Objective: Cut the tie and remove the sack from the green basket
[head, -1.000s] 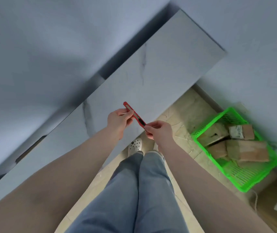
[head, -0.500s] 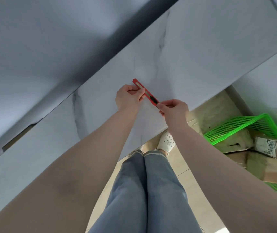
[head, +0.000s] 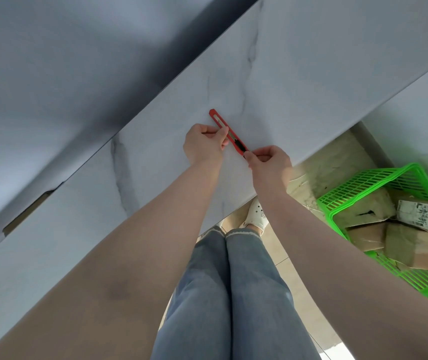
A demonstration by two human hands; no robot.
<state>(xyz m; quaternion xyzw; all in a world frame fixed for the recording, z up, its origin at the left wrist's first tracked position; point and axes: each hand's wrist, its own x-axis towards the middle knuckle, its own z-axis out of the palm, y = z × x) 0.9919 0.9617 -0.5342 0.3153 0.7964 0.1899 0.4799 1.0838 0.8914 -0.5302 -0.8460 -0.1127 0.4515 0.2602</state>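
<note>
A slim red utility knife (head: 228, 131) is held above the white marble-look table (head: 311, 81). My left hand (head: 203, 144) pinches its middle, and my right hand (head: 268, 162) pinches its lower black end. The green basket (head: 358, 183) stands on the floor at the right, apart from both hands. Brown paper-wrapped parcels (head: 415, 242) lie inside it, one with a white printed label (head: 415, 214). I cannot make out a sack or a tie among them.
The table's front edge runs diagonally from lower left to upper right. Below it are beige floor tiles (head: 285, 268), my legs in blue jeans (head: 228, 294) and a white clog (head: 257, 214). A grey wall (head: 51, 61) rises behind the table.
Both hands have moved up and away from me over the table with the knife. The view has shifted, so the basket now sits lower at the right edge.
</note>
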